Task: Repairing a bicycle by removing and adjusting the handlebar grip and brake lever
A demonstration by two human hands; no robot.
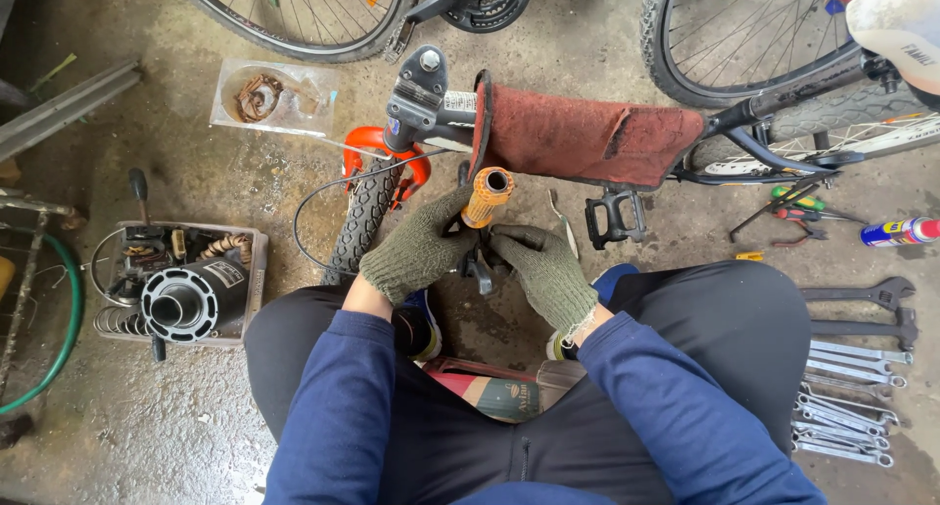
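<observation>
Up and left of my hands (pixel 480 255) I see a clear plastic packet (pixel 274 96) lying flat on the floor. Just below my hands, between my legs, sits a red and green box (pixel 490 392). Far right of my hands lies a blue and yellow spray can (pixel 899 232) with a red cap. A small white label (pixel 459 101) sits on the bike frame just above my hands.

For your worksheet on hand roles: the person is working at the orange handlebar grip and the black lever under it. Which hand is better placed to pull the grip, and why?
Left, probably. The left hand already wraps the orange grip near its base. The right hand sits lower, its fingers at the black lever beneath, better suited to steadying that part.
</observation>
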